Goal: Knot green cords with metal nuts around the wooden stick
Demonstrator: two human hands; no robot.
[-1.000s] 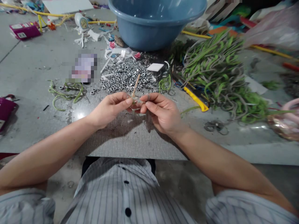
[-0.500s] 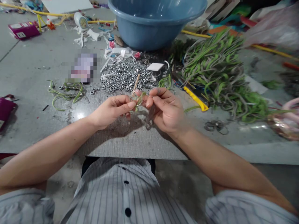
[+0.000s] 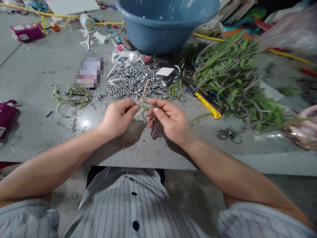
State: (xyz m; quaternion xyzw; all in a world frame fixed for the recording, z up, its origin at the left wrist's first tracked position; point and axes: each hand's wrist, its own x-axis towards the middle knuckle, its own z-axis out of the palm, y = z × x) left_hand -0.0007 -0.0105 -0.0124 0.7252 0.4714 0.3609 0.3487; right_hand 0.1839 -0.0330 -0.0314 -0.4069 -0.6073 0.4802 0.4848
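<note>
Just nearside of the metal nuts [image 3: 126, 82], left hand [image 3: 117, 117] pinches green cord [image 3: 144, 107], which reaches toward the right hand [image 3: 174, 121], itself pinching dangling grey strands [image 3: 156, 128]. Step, as judged: working cord between both hands; next move calls for steady, fine pinching.

A blue basin [image 3: 170, 36] stands on the grey table [image 3: 49, 59]; to its left are a small white cylindrical container [image 3: 86, 23], a white panel [image 3: 71, 6] and, farther out, a purple packet [image 3: 26, 32]. In front of the basin lies a flat white plate [image 3: 165, 71], with a pixelated rectangular item [image 3: 89, 70] to the front left and a yellow-handled cutter [image 3: 209, 106] to the front right. Right of the basin rests a translucent plastic bag [image 3: 292, 31]; yellow cord [image 3: 107, 23] shows on both sides of the basin.
</note>
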